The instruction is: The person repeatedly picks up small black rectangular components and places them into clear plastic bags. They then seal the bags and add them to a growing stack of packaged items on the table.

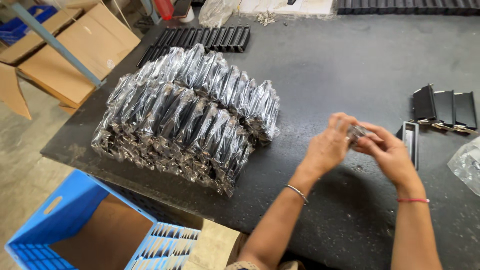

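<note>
My left hand [327, 145] and my right hand [387, 152] meet above the dark table [325, 65], both pinching a small clear plastic packet [357, 133] between their fingertips. What the packet holds is too small to make out. A black rectangular part [411, 140] lies on the table right behind my right hand. To the left rests a big pile of black parts wrapped in clear plastic bags [190, 117].
A row of unwrapped black parts [200, 40] lies at the table's back left, and three more [445, 107] at the right. A clear bag [467, 162] pokes in at the right edge. A blue crate [95, 230] and cardboard boxes [75, 50] stand on the floor to the left.
</note>
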